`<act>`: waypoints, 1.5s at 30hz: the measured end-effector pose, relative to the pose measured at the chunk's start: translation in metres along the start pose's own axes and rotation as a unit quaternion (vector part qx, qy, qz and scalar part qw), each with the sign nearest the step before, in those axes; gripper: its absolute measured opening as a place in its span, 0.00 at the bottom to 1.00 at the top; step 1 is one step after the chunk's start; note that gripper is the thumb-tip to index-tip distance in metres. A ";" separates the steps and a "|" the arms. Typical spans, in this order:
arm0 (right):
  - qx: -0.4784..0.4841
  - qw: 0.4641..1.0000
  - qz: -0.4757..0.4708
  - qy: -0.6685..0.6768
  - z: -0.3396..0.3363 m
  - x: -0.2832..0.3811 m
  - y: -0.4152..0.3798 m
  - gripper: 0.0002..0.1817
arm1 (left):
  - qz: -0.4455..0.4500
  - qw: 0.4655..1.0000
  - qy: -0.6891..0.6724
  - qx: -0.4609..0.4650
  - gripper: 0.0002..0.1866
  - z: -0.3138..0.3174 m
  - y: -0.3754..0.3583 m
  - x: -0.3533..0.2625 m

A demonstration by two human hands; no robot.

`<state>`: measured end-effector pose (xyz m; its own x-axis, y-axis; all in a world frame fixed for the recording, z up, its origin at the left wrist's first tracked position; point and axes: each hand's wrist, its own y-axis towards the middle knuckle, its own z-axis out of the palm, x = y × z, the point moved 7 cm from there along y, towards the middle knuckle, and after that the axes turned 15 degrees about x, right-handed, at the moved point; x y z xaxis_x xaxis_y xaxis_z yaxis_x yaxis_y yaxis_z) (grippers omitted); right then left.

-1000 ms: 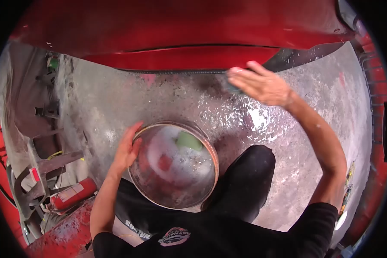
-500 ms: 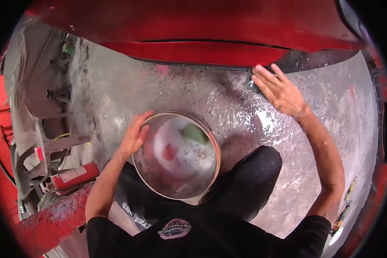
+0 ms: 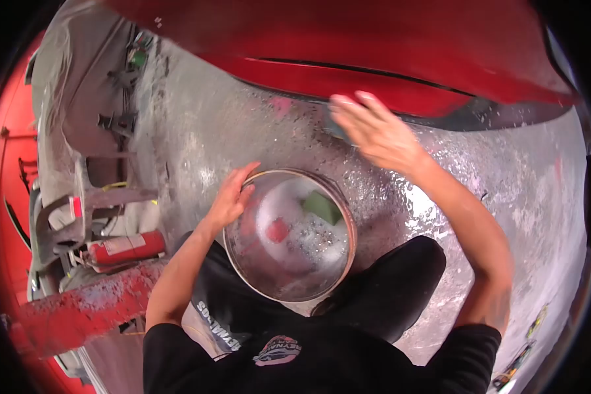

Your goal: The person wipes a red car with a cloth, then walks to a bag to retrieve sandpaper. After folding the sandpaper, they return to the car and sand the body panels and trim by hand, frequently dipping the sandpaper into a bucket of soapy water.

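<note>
Between my legs stands a round bucket [image 3: 241,273] of cloudy, sudsy water. A green sponge-like block [image 3: 322,207] and a round red patch show inside it. My left hand [image 3: 230,197] grips the bucket's left rim, with the thumb at the inner edge. Along the lower edge of a red car body panel [image 3: 374,85], my right hand [image 3: 379,139] is stretched nearly flat and blurred by motion. Under its fingers is a dark grey piece of sandpaper [image 3: 335,125], mostly covered by the hand.
Wet, shiny concrete floor [image 3: 433,203] spreads around the bucket. On the left lie a red fire extinguisher [image 3: 126,248], a paint-worn red beam [image 3: 92,305] and a large grey car part [image 3: 79,79]. Cables or small tools [image 3: 522,358] are at the lower right.
My right hand has slid left along the panel's lower edge with the sandpaper. My left hand remains at the bucket rim; the whole view has shifted and tilted slightly.
</note>
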<state>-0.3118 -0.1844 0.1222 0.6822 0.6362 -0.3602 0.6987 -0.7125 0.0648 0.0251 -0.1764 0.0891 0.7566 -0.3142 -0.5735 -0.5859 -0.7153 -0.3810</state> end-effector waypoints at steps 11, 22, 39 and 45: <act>0.019 0.999 0.015 -0.046 -0.006 0.038 0.112 0.35 | -0.009 0.999 0.024 0.026 0.31 -0.004 0.005 -0.003; 0.058 0.996 0.055 -0.035 -0.016 0.056 0.179 0.32 | 0.073 0.997 0.024 -0.030 0.31 -0.002 0.003 0.007; 0.039 0.994 0.082 0.054 -0.021 0.057 0.410 0.24 | 0.173 0.978 -0.118 0.021 0.30 -0.002 0.002 0.031; 0.020 0.638 0.289 0.713 -0.058 0.075 0.316 0.16 | 0.194 0.658 -0.723 -0.085 0.41 -0.080 0.036 0.125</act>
<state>-0.0271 -0.3449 0.1698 0.3459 -0.1353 0.9285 0.2543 -0.9390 -0.2315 0.1219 -0.2912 0.0617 -0.5791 0.3410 -0.7405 -0.5194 -0.8544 0.0127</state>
